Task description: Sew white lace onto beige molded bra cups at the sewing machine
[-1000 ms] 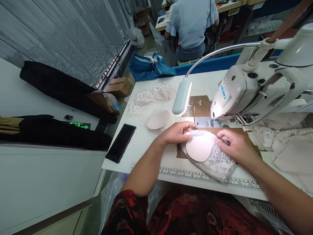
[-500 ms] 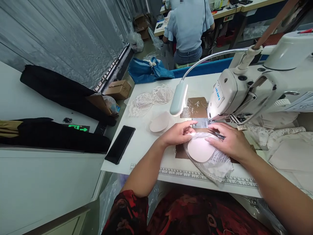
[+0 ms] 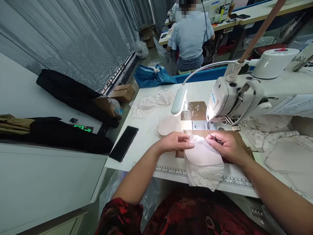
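A pale pink bra cup (image 3: 204, 155) with white lace (image 3: 205, 176) hangs between my two hands at the table's front edge. My left hand (image 3: 177, 142) pinches its upper left edge between thumb and fingers. At the upper right edge, my right hand (image 3: 226, 146) grips the same piece, and small dark thread snips (image 3: 215, 139) lie in that hand, their tips pointing left. Just behind the hands is the needle area of a white sewing machine (image 3: 212, 101), apart from the fabric. Another pale cup (image 3: 168, 124) lies on the table left of the machine.
A black phone (image 3: 124, 143) lies at the table's left edge. Joined white lace cups (image 3: 154, 102) rest farther back. A lamp (image 3: 179, 101) overhangs the middle. Pale cups and lace (image 3: 283, 160) are piled at right. Beyond the blue cloth (image 3: 154, 76) sits a person in light blue (image 3: 190, 39).
Both hands have drawn the bra cup toward me, away from the needle area. The lace now hangs straighter over the table's front edge. The camera view has shifted slightly.
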The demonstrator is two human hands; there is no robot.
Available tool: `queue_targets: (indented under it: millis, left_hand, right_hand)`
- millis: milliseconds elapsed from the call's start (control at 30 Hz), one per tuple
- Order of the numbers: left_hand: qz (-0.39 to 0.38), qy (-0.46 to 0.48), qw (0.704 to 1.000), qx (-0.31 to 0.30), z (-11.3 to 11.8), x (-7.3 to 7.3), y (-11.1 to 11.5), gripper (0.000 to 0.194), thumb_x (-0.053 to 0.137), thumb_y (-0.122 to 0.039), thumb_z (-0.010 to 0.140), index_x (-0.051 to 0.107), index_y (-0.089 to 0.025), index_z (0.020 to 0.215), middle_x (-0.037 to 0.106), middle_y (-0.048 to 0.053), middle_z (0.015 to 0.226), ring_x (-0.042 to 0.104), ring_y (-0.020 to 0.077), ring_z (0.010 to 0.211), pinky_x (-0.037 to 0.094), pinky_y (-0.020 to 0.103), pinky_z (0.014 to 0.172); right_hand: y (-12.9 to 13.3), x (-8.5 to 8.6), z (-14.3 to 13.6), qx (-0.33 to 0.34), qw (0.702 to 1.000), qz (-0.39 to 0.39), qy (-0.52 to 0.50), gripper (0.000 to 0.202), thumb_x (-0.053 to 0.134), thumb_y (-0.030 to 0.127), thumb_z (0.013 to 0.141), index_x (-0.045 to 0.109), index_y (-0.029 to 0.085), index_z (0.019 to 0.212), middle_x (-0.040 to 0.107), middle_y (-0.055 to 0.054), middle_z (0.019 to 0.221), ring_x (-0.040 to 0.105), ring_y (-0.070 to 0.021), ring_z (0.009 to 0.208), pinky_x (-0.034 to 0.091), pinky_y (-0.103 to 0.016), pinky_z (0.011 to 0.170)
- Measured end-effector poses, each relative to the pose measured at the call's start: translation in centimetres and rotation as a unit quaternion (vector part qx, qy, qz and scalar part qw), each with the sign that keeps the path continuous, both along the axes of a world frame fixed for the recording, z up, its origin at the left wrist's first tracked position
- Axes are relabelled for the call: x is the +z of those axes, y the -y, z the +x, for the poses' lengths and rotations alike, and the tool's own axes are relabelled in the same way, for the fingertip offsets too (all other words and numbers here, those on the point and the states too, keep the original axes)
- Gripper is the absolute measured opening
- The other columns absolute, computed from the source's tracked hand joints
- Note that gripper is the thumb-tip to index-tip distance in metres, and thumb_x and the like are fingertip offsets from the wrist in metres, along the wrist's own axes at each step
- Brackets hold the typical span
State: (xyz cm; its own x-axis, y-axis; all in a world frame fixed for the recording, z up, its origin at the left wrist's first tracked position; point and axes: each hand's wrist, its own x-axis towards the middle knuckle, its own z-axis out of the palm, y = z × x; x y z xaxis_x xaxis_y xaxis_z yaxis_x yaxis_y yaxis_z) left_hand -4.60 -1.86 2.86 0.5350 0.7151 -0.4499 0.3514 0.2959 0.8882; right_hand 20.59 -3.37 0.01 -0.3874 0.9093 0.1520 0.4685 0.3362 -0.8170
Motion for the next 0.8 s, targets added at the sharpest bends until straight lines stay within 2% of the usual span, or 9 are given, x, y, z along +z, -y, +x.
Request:
queue_targets:
  millis: [100,167,233,333,400,467,533,667,800]
  left_hand:
    - [-0.095,0.099,0.99,0.019,1.5,-1.1,-0.1,0.049,0.084,-0.043,0.064,0.069,-0.016,0.103,0.061,0.0,0.08,0.051,0.008,0.066,0.036,0.02,0.058]
    - [-0.108,0.118,0.987,0.032,2.6,-1.5,-0.1,0.046,0.086,-0.042,0.061,0.07,-0.013,0.093,0.057,-0.002,0.069,0.047,0.0064,0.06,0.032,0.02,0.055]
    - [-0.112,0.14,0.983,0.033,3.4,-1.8,0.0,0.043,0.087,-0.042,0.061,0.071,-0.012,0.087,0.057,-0.002,0.066,0.048,0.0072,0.059,0.035,0.022,0.057]
    - [-0.047,0.156,0.985,0.048,4.3,-2.2,0.2,0.039,0.084,-0.042,0.065,0.072,-0.01,0.083,0.061,0.0,0.069,0.053,0.01,0.065,0.039,0.024,0.064]
    - [0.029,0.153,0.986,0.067,4.7,-2.6,0.3,0.037,0.08,-0.044,0.07,0.074,-0.01,0.084,0.066,0.004,0.077,0.058,0.0134,0.074,0.043,0.026,0.07]
    - [0.094,0.148,0.982,0.078,4.8,-3.0,0.3,0.036,0.076,-0.044,0.075,0.075,-0.01,0.086,0.07,0.008,0.087,0.061,0.0173,0.084,0.045,0.028,0.078]
    - [0.129,0.142,0.978,0.079,4.8,-3.5,0.4,0.034,0.074,-0.043,0.078,0.075,-0.01,0.087,0.071,0.01,0.09,0.062,0.0182,0.088,0.045,0.029,0.082]
    - [0.125,0.137,0.978,0.091,4.5,-4.1,0.3,0.032,0.073,-0.041,0.079,0.075,-0.011,0.089,0.071,0.008,0.089,0.061,0.0156,0.082,0.045,0.026,0.076]
    - [0.087,0.138,0.98,0.113,4.3,-4.3,0.3,0.034,0.076,-0.042,0.076,0.075,-0.011,0.089,0.07,0.006,0.081,0.059,0.0127,0.072,0.043,0.024,0.068]
  right_hand:
    - [0.1,0.0,-0.1,0.014,1.0,-0.001,-0.021,0.025,0.052,0.041,0.092,0.065,0.022,0.08,0.065,0.0,0.073,0.057,-0.0157,0.068,0.043,-0.028,0.062]
    - [0.2,0.0,-0.1,0.018,0.999,-0.005,-0.037,0.024,0.052,0.04,0.092,0.065,0.023,0.081,0.065,0.0,0.074,0.056,-0.0156,0.068,0.043,-0.028,0.063]
    - [0.2,0.0,-0.1,0.022,0.999,-0.013,-0.046,0.025,0.052,0.041,0.092,0.065,0.023,0.08,0.063,0.0,0.072,0.056,-0.0155,0.067,0.043,-0.028,0.062]
    - [0.2,-0.5,0.3,0.02,0.998,-0.037,-0.04,0.026,0.055,0.045,0.09,0.067,0.023,0.084,0.066,-0.001,0.077,0.059,-0.0172,0.071,0.045,-0.029,0.065]
    - [0.2,-1.0,0.8,0.007,0.997,-0.057,-0.043,0.03,0.059,0.049,0.087,0.067,0.023,0.099,0.07,-0.004,0.091,0.063,-0.0204,0.081,0.049,-0.032,0.071]
    - [0.0,-1.4,1.3,-0.003,0.997,-0.062,-0.052,0.041,0.055,0.053,0.088,0.063,0.023,0.115,0.07,-0.007,0.106,0.065,-0.0244,0.094,0.051,-0.036,0.08]
    - [-0.3,-1.5,1.8,0.004,0.998,-0.043,-0.046,0.043,0.048,0.052,0.093,0.063,0.023,0.121,0.07,-0.009,0.114,0.064,-0.0268,0.104,0.05,-0.041,0.089]
    - [-0.6,-0.9,2.4,0.043,0.999,-0.006,-0.01,0.036,0.052,0.046,0.092,0.068,0.025,0.116,0.069,-0.007,0.12,0.061,-0.027,0.113,0.045,-0.042,0.098]
    - [-0.5,-0.6,2.3,0.024,0.999,-0.044,0.013,0.036,0.057,0.049,0.087,0.069,0.024,0.109,0.071,-0.007,0.111,0.065,-0.0253,0.099,0.051,-0.039,0.085]
